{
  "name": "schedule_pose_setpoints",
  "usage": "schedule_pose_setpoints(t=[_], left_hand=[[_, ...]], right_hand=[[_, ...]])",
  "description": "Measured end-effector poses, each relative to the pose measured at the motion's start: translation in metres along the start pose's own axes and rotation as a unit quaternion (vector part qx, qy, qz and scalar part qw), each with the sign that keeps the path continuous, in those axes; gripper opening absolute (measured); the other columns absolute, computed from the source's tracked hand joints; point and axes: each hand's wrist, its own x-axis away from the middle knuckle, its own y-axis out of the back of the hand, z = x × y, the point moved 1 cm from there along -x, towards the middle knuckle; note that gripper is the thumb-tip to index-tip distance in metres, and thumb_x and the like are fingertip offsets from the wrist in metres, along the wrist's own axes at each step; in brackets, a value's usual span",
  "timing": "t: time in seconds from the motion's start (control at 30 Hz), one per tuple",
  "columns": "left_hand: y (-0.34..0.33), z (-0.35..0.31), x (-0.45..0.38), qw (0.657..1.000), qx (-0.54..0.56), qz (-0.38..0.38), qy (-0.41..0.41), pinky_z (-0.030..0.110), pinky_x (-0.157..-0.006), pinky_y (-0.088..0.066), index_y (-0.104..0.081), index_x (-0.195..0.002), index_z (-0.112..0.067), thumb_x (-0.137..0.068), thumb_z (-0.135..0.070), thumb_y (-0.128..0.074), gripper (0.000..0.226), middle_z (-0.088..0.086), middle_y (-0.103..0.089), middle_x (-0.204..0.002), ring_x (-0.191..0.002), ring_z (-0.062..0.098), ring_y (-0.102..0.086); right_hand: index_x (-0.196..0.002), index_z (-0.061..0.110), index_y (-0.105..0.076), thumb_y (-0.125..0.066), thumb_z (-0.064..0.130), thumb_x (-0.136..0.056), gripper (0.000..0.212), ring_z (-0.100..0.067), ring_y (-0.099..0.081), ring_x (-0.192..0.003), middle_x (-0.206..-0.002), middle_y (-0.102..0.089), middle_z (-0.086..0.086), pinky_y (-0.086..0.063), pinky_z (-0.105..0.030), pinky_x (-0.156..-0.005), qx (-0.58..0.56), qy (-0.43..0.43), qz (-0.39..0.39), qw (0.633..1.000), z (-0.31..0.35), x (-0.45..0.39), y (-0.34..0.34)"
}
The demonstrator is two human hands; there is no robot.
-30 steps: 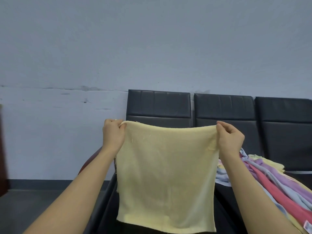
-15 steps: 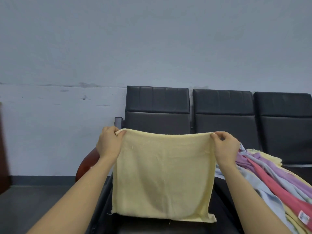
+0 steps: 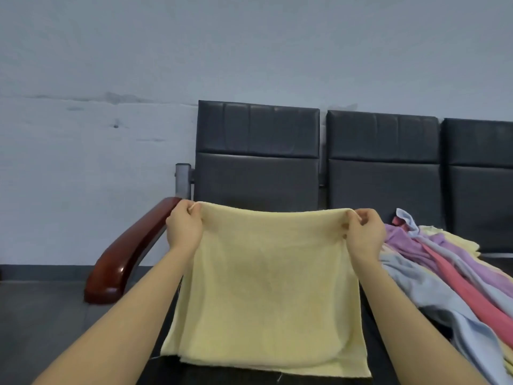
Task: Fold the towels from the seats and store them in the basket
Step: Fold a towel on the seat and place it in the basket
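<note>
A pale yellow towel (image 3: 266,290) hangs stretched between my hands over the leftmost black seat. My left hand (image 3: 184,227) pinches its upper left corner. My right hand (image 3: 362,236) pinches its upper right corner. The towel's lower edge lies on the seat cushion near the bottom of the view. A heap of unfolded towels (image 3: 444,270) in purple, light blue, pink and yellow lies on the seat to the right. No basket is in view.
A row of black padded seats (image 3: 258,151) stands against a pale grey wall. A glossy reddish-brown armrest (image 3: 125,254) borders the left seat, with a grey metal post (image 3: 182,179) behind it. Dark floor lies at the left.
Both hands have lowered the yellow towel toward the seat, and its lower edge now rests on the cushion. The view has tilted down, showing the armrest.
</note>
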Motion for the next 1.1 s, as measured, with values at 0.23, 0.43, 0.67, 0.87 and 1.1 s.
schedule_pose_setpoints(t=[0.23,0.43,0.67,0.87,1.1], left_hand=[[-0.025,-0.057,-0.048,0.988,0.144,-0.051,-0.028,0.020,-0.069,-0.034,-0.053,-0.097,-0.014,-0.101,-0.022,-0.042,0.014,-0.003,-0.054,-0.094,-0.085,0.012,-0.049],[-0.011,-0.057,-0.020,0.979,0.186,-0.059,-0.050,0.022,-0.076,-0.037,-0.054,-0.107,-0.015,-0.102,-0.024,-0.039,0.019,-0.005,-0.056,-0.098,-0.087,0.009,-0.051],[0.002,0.022,0.060,0.993,0.113,-0.017,-0.032,0.033,-0.085,-0.047,-0.056,-0.108,-0.012,-0.101,-0.022,-0.042,0.019,0.003,-0.060,-0.102,-0.096,0.017,-0.055],[0.016,0.071,0.119,0.999,-0.018,0.005,-0.045,0.031,-0.076,-0.037,-0.057,-0.092,-0.018,-0.097,-0.018,-0.047,0.011,-0.004,-0.055,-0.094,-0.090,0.014,-0.048],[0.015,0.097,0.140,0.976,-0.181,0.078,-0.088,0.039,-0.076,-0.042,-0.065,-0.086,-0.010,-0.093,-0.022,-0.055,0.018,0.001,-0.063,-0.089,-0.087,0.025,-0.055]], right_hand=[[-0.094,0.016,-0.056,-0.053,0.015,-0.093,0.003,0.001,-0.051,-0.072,-0.086,-0.056,0.012,-0.039,-0.006,-0.065,-0.147,0.046,-0.054,0.987,0.038,-0.049,-0.036],[-0.101,0.016,-0.058,-0.054,0.014,-0.096,0.008,0.005,-0.059,-0.091,-0.106,-0.064,0.013,-0.045,-0.011,-0.079,-0.204,0.075,-0.029,0.976,0.035,-0.037,-0.021],[-0.105,0.015,-0.059,-0.052,0.013,-0.097,0.011,-0.001,-0.058,-0.093,-0.099,-0.063,0.010,-0.045,-0.019,-0.083,-0.108,0.070,0.045,0.991,-0.040,0.027,0.025],[-0.095,0.009,-0.057,-0.054,0.013,-0.096,0.005,0.003,-0.052,-0.078,-0.087,-0.059,0.000,-0.040,-0.020,-0.072,-0.031,0.061,0.082,0.994,-0.080,0.081,0.060],[-0.086,0.020,-0.064,-0.061,0.018,-0.089,0.005,-0.017,-0.060,-0.088,-0.090,-0.065,0.002,-0.049,-0.039,-0.083,0.051,0.016,0.120,0.991,-0.110,0.110,0.068]])
